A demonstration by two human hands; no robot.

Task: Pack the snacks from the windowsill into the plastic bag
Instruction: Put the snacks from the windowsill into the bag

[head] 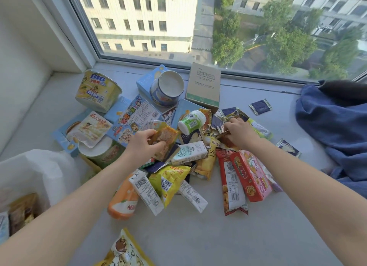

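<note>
Left hand point(147, 144) curled round yellow snack packet point(165, 138), long axis near-far. Right hand point(241, 131) pinched foil packets point(230, 116) in pile on windowsill point(198, 236). Plastic bag point(39, 170) lay near left, left hand closer. Counted: three noodle tubs point(98, 91), three milk cartons point(188, 152), one white bottle point(190, 122), one cardboard box point(203, 85).

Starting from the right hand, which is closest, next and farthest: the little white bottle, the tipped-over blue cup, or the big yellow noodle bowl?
1. White bottle, just left of the right hand.
2. Blue cup, farther back and left, near the window.
3. Yellow noodle bowl, far left, by the corner.
</note>
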